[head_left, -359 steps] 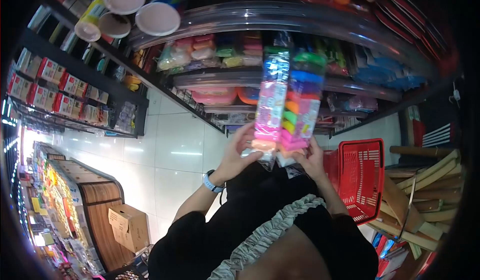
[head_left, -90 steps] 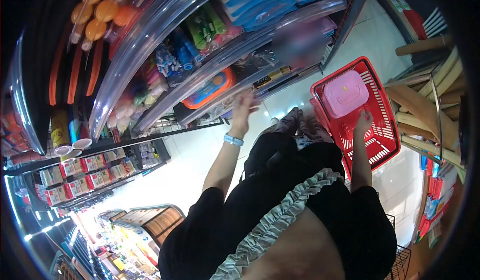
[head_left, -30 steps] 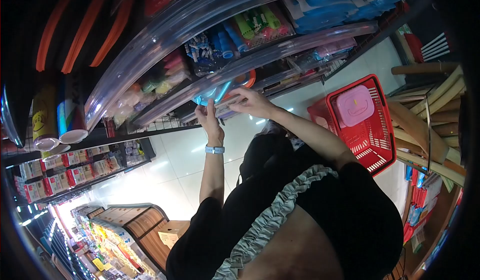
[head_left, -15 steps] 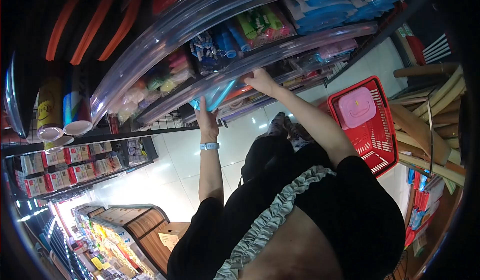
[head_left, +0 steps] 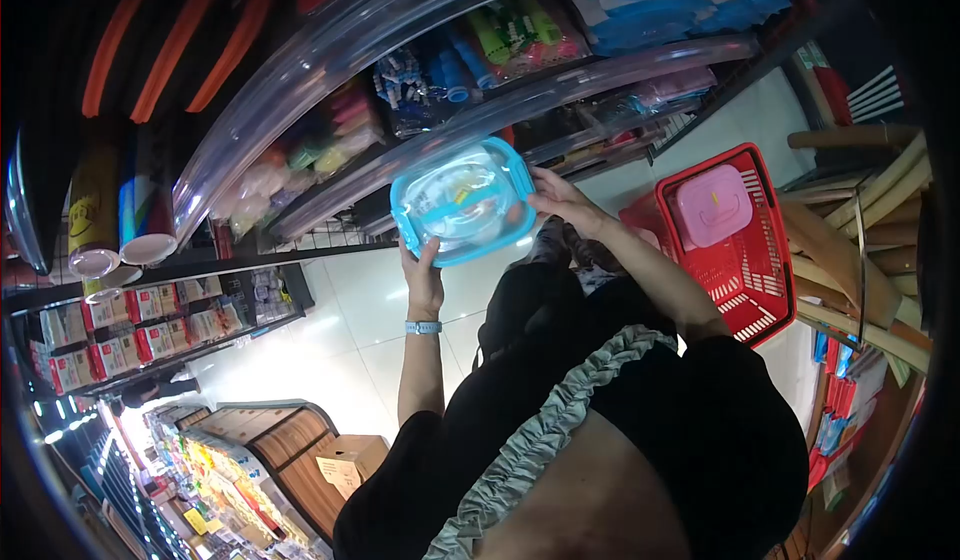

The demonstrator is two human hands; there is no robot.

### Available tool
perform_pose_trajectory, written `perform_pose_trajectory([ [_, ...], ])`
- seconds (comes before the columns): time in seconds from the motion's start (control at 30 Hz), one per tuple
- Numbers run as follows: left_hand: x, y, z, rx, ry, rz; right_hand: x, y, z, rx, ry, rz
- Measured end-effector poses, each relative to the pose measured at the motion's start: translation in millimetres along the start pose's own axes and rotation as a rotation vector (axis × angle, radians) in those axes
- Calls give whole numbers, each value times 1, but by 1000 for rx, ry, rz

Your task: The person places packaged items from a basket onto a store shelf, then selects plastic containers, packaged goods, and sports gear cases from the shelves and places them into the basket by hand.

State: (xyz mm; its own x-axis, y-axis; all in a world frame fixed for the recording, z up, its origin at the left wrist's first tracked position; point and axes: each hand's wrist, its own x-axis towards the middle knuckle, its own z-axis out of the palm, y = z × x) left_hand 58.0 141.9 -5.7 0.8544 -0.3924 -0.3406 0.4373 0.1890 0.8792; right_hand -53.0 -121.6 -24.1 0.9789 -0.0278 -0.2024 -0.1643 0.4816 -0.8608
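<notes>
From where I stand, the blue-rimmed container is up off the shelf, held between both hands, just in front of the shelf edge. The left hand grips its lower left corner, thumb on the near rim, the other fingers mostly hidden beneath. The right hand has its right end, fingers partly curled about the side; how firmly they press, I can't tell. The lid is clear and glossy, with a small yellow mark; I can read no brand through the glare. A yellow tube to the left shows a smiling face, and the print on the red-and-white packets is too small to read. Pale tiles shine underfoot, and a red basket stands beside the person, a pink box inside it
</notes>
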Motion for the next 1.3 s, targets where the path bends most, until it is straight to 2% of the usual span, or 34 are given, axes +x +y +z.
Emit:
perform_pose_trajectory([
  [0.07,-7,-5,8,33,-16,5,-6,3,-7,-28,12,-67],
  [0.17,-11,-5,23,139,-136,67,-21,14,-24,-33,18,-48],
  [0.3,-11,8,54,282,-268,74,-55,-3,-35,86,23,-71],
  [0.47,1,18,100,510,-551,109,-109,-15,-60,-19,197,29],
  [0.57,-1,20,137,576,-721,53,-147,-34,-55,-10,303,-166],
  [0.67,3,7,165,653,-849,45,-180,-16,-71,-83,435,-274],
  [0.97,-23,-40,267,682,-1098,66,-268,16,-86,204,725,-341],
  [1.0,-28,-44,278,672,-1119,-8,-274,23,-88,251,754,-367],
  [1.1,-24,-77,300,672,-1171,-19,-291,45,-92,428,834,-453],
  [1.2,-30,-106,323,542,-1221,-171,-310,63,-100,643,887,-585],
  [1.3,-38,-123,335,542,-1152,-262,-341,75,-105,764,1002,-569],
])
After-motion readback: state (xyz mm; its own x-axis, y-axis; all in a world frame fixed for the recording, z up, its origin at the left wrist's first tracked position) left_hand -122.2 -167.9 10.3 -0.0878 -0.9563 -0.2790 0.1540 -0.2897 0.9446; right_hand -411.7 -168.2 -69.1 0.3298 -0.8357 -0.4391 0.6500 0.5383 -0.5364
